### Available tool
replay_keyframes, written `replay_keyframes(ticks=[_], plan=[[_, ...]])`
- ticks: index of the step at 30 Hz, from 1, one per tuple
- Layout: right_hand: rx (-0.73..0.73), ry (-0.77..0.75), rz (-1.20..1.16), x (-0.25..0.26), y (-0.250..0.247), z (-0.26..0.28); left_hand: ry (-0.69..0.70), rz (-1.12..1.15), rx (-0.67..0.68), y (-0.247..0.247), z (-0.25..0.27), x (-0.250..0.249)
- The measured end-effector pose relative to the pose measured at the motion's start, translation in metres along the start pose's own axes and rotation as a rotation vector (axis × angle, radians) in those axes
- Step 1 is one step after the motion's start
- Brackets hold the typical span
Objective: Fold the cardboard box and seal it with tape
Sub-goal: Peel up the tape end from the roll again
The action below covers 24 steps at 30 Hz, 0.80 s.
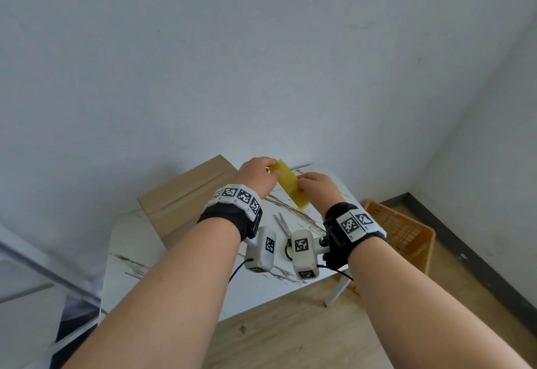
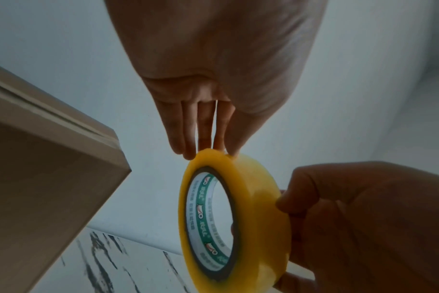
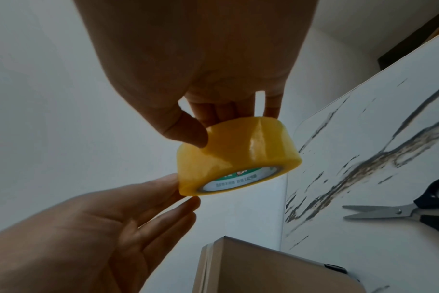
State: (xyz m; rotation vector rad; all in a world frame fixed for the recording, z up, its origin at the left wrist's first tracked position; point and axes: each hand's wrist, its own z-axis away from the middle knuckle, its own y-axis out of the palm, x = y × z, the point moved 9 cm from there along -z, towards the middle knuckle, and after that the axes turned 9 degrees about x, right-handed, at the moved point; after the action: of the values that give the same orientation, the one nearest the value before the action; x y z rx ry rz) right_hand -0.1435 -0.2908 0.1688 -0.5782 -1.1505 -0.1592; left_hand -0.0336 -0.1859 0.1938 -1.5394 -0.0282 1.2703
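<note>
A yellow tape roll point(image 1: 290, 186) is held in the air above the table between both hands. My right hand point(image 1: 315, 190) grips the tape roll point(image 3: 238, 156), thumb on its outer face and fingers behind it. My left hand point(image 1: 257, 175) has straight fingers point(image 2: 203, 138) whose tips touch the rim of the tape roll point(image 2: 258, 218). The brown cardboard box point(image 1: 186, 203) stands on the table to the left of the hands, its flaps folded down, and its corner point(image 2: 50, 188) shows in the left wrist view.
Scissors point(image 1: 283, 226) with black handles lie open on the white marble table point(image 1: 130, 252), just below the hands. An orange plastic crate point(image 1: 401, 232) sits on the floor to the right. A pale wall stands right behind the table.
</note>
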Motion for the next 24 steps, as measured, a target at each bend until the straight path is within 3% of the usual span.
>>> replay_keyframes(ticks=[12,24], plan=[[-0.065,-0.08,0.009,0.0033,-0.0042,0.0049,-0.058,0.253,0.014,-0.0082,0.0018,0.0013],[-0.09,-0.085,0.044,-0.0014,-0.0041,0.0012,-0.045,0.244,-0.005,-0.0083,0.0004,0.0051]])
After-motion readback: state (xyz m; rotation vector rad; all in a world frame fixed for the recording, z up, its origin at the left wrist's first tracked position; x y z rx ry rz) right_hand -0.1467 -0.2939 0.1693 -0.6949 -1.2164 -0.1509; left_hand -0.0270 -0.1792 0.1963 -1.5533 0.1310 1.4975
